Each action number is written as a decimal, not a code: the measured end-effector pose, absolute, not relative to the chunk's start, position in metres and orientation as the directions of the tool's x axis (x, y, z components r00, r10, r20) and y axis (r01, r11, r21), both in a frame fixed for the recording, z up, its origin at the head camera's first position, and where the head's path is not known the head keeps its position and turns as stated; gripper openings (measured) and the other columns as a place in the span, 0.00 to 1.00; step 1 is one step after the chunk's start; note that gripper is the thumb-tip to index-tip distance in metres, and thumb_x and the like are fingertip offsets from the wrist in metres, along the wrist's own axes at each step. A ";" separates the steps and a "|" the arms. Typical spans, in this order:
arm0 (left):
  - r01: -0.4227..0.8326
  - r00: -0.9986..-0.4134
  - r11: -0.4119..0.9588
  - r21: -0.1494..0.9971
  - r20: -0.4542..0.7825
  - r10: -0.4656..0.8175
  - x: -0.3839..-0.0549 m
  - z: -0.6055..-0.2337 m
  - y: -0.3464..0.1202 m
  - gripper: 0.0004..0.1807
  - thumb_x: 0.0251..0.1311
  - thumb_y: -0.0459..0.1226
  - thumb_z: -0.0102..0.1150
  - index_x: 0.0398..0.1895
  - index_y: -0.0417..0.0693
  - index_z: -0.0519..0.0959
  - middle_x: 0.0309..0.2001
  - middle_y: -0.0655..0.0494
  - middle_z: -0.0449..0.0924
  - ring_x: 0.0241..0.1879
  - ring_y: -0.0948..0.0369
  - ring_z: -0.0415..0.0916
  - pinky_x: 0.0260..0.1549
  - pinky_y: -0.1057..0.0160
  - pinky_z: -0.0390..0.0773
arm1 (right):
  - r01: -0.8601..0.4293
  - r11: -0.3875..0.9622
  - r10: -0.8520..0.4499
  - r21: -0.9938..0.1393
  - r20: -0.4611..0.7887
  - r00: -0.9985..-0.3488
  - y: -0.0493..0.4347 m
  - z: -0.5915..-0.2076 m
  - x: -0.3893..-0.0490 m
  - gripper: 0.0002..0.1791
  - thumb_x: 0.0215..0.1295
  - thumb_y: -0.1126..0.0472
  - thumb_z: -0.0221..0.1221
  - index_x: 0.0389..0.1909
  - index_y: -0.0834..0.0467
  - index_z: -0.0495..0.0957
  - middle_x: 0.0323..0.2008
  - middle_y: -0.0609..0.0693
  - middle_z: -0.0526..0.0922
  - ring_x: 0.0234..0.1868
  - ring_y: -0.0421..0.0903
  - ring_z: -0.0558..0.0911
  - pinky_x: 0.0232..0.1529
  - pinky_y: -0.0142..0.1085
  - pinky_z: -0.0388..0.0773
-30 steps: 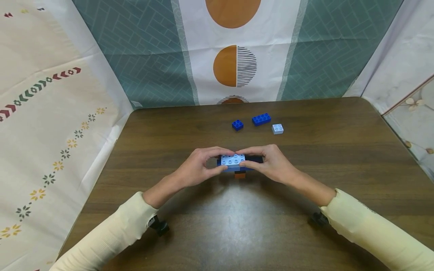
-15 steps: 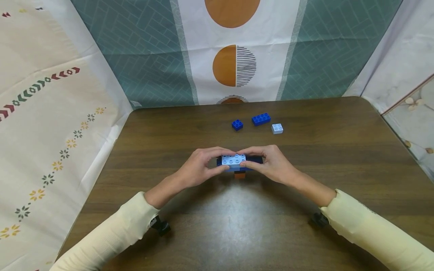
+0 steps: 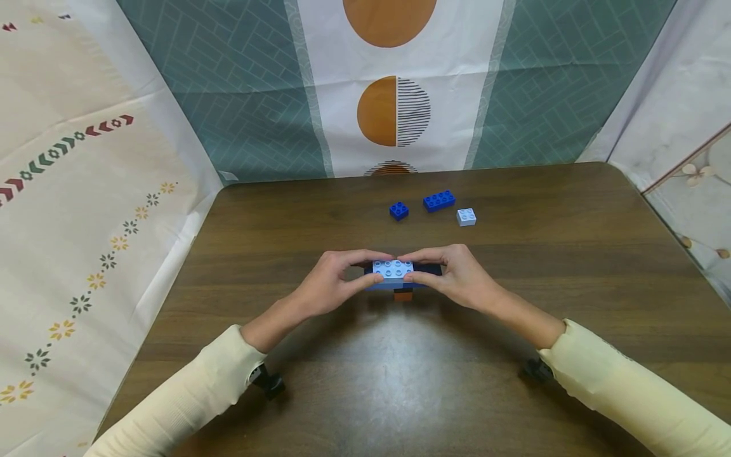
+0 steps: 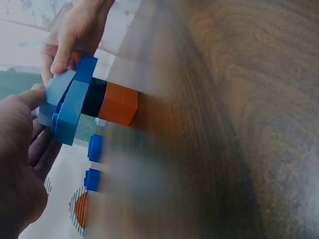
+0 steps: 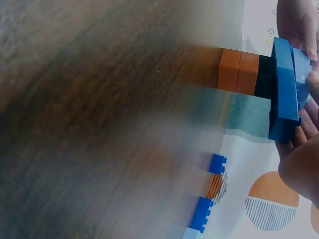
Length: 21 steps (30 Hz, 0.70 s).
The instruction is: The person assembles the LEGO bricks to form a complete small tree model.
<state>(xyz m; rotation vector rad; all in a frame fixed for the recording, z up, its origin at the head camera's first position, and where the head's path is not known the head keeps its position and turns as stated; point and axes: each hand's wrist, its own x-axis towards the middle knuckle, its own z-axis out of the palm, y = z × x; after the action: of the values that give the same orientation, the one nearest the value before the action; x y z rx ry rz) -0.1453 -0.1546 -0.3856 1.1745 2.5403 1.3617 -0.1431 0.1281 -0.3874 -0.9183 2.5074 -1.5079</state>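
A light blue building brick [image 3: 393,269] with two rows of studs lies on top of a small stack, pinched between thumb and fingers by my left hand [image 3: 322,282] at its left end and my right hand [image 3: 459,274] at its right. In the left wrist view it sits aslant, a wedge-shaped gap showing above the wide blue layer [image 4: 74,108]. That layer overhangs a narrow column: a black brick [image 4: 94,97] above orange bricks [image 4: 118,103], which stand on the table. My fingers hide parts of the brick's ends.
Beyond the stack on the brown wooden table [image 3: 285,222] lie a small blue brick [image 3: 398,211], a longer blue brick [image 3: 439,200] and a small pale blue brick [image 3: 466,217]. Patterned cloth [image 3: 251,95] hangs behind the table's far edge.
My left thumb and fingers have shifted slightly left along the light blue brick. My right hand stays nearly still, and the stack keeps its place.
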 end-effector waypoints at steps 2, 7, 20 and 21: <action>0.588 -0.724 0.315 0.745 0.313 0.614 -0.145 -0.388 -0.155 0.19 0.72 0.38 0.69 0.64 0.49 0.85 0.58 0.58 0.87 0.51 0.63 0.84 0.52 0.49 0.86 | -0.449 0.335 -0.525 -0.828 0.232 -0.819 0.128 -0.387 -0.143 0.18 0.67 0.62 0.73 0.57 0.56 0.89 0.52 0.50 0.90 0.52 0.46 0.89 0.53 0.53 0.86; 0.555 -0.746 0.287 0.781 0.314 0.588 -0.143 -0.393 -0.155 0.18 0.71 0.36 0.69 0.63 0.48 0.86 0.57 0.58 0.87 0.55 0.61 0.85 0.56 0.53 0.84 | -0.460 0.327 -0.531 -0.825 0.242 -0.812 0.127 -0.389 -0.143 0.18 0.67 0.61 0.73 0.57 0.56 0.89 0.52 0.50 0.90 0.49 0.45 0.89 0.49 0.48 0.87; 0.549 -0.764 0.279 0.788 0.337 0.550 -0.139 -0.402 -0.153 0.18 0.72 0.35 0.68 0.63 0.49 0.86 0.58 0.59 0.87 0.54 0.62 0.85 0.52 0.49 0.85 | -0.472 0.330 -0.535 -0.818 0.249 -0.807 0.127 -0.391 -0.144 0.18 0.68 0.59 0.73 0.58 0.55 0.89 0.52 0.49 0.90 0.45 0.43 0.88 0.46 0.46 0.86; 0.551 -0.763 0.275 0.788 0.341 0.549 -0.139 -0.403 -0.153 0.18 0.72 0.35 0.68 0.63 0.49 0.86 0.58 0.58 0.87 0.53 0.62 0.86 0.51 0.48 0.86 | -0.471 0.329 -0.535 -0.818 0.250 -0.807 0.127 -0.390 -0.144 0.18 0.68 0.59 0.73 0.57 0.55 0.89 0.52 0.48 0.90 0.45 0.43 0.88 0.46 0.47 0.86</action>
<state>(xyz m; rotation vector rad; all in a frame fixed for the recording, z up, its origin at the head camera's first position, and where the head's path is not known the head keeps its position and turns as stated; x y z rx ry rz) -0.1388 -0.1530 -0.4027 1.0824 2.5095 1.5517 -0.1440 0.1270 -0.3903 -0.9503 2.5078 -1.5081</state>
